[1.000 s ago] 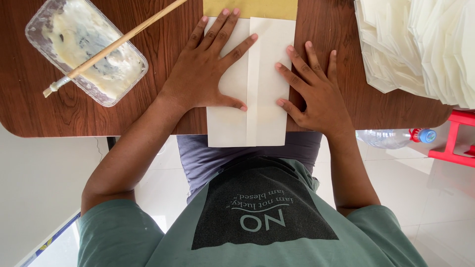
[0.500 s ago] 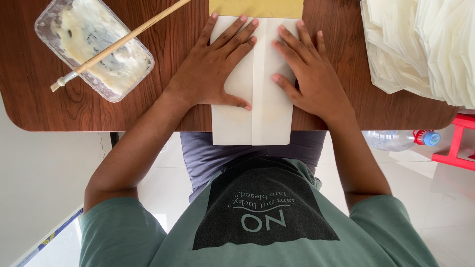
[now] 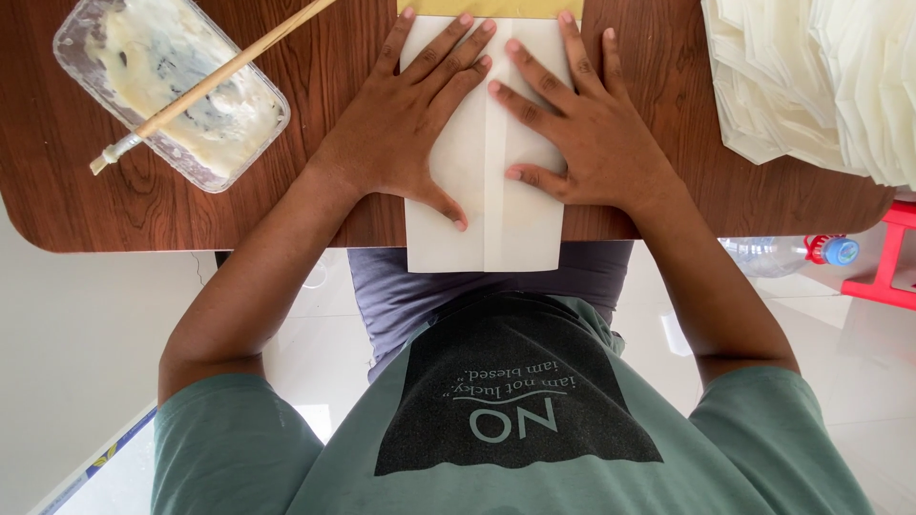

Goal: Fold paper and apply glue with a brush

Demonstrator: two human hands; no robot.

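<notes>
A folded white paper sheet [image 3: 496, 229] lies on the brown wooden table [image 3: 95, 215], its near end hanging over the table's edge. My left hand [image 3: 405, 119] lies flat on the left half of the paper, fingers spread. On the right half, my right hand [image 3: 577, 129] presses down flat. The fingertips of both hands meet near the paper's centre seam. A yellow-brown sheet [image 3: 477, 8] shows just beyond the paper's far end.
A clear plastic tub [image 3: 167, 91] smeared with whitish paste sits at the left, with a wooden-handled brush [image 3: 215, 81] resting across it. A stack of folded white paper pieces [image 3: 811, 76] fills the right. A plastic bottle [image 3: 787, 253] and a red stool [image 3: 887, 267] are on the floor.
My right hand has slid up and left along the paper, closer to the left hand. The left hand has stayed pressed in place.
</notes>
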